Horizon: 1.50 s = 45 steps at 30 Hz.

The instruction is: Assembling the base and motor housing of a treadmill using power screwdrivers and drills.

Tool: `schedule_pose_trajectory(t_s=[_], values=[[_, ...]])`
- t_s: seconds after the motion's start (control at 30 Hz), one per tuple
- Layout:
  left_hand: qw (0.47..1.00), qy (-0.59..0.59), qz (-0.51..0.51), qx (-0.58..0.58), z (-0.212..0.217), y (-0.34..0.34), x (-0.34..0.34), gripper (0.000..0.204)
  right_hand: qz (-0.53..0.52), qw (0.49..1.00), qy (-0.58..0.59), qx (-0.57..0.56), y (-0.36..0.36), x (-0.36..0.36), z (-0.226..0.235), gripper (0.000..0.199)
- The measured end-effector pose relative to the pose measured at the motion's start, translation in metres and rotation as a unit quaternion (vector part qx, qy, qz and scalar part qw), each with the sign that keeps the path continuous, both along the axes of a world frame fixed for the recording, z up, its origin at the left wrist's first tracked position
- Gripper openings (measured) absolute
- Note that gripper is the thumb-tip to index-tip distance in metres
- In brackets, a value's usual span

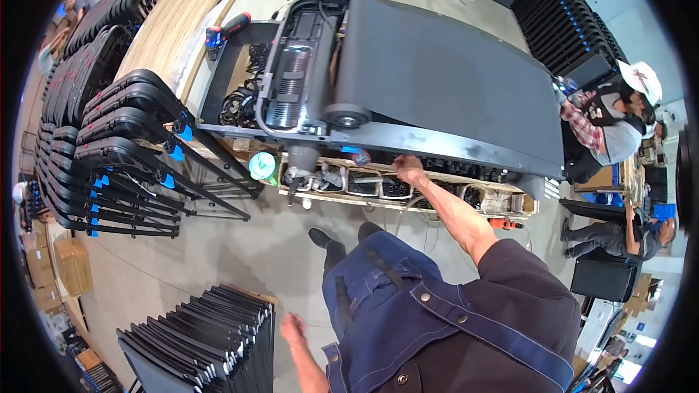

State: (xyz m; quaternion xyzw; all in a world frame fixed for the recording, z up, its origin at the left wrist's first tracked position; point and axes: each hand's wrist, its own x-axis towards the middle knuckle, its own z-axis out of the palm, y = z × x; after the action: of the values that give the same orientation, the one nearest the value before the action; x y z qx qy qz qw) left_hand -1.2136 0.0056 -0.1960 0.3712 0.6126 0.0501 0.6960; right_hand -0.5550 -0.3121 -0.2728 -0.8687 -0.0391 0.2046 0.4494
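Your right hand (409, 169) reached into the wooden parts tray (408, 200) under the treadmill (437, 80); its grip could not be told. Your left hand (293, 329) hung loosely spread, empty.

**Wooden worktop, its tray of parts, and the floor around it**

A low wooden worktop (218, 147) carries a treadmill (437, 73) with its motor cover off, the motor (290, 87) exposed at the left end. Just below the right hand's fingers (402, 165), a long wooden tray (364, 202) along the worktop's front edge holds black cables and small parts. A round green-and-white tape roll (262, 166) sits well left of those fingers. A cordless drill (226, 30) lies further off, at the far left corner. The grey floor (218, 255) bears a stack of black panels (200, 338) just left of the left hand's fingers (291, 327), and cardboard boxes (69, 266) well beyond them.
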Motion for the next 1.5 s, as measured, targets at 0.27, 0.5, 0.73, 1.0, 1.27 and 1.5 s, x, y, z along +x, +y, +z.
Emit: schedule_pose_trajectory(t_s=[0.27, 0.5, 0.73, 1.0, 1.27, 1.5], values=[[0.992, 0.057, 0.012, 0.108, 0.126, 0.134, 0.147, 0.035, 0.147, 0.895, -0.401, -0.128, 0.131, -0.011, -0.015, 0.022], [0.976, 0.064, -0.147, 0.145, 0.117, 0.156, 0.293, 0.033, 0.023, 0.975, -0.221, 0.005, 0.112, 0.007, 0.010, 0.019], [0.910, 0.009, -0.366, 0.195, 0.086, 0.193, 0.403, 0.027, -0.109, 0.994, -0.017, 0.016, 0.054, -0.044, 0.039, 0.016], [0.808, 0.085, -0.442, 0.381, -0.004, 0.153, 0.439, 0.019, -0.293, 0.943, 0.141, 0.073, 0.086, -0.102, 0.080, 0.013], [0.628, 0.030, -0.557, 0.543, -0.058, 0.152, 0.449, 0.011, -0.317, 0.934, 0.167, -0.009, 0.104, -0.200, 0.174, 0.019], [0.515, 0.030, -0.582, 0.629, -0.105, 0.135, 0.468, 0.010, -0.299, 0.935, 0.188, -0.040, 0.126, -0.257, 0.200, 0.018]])
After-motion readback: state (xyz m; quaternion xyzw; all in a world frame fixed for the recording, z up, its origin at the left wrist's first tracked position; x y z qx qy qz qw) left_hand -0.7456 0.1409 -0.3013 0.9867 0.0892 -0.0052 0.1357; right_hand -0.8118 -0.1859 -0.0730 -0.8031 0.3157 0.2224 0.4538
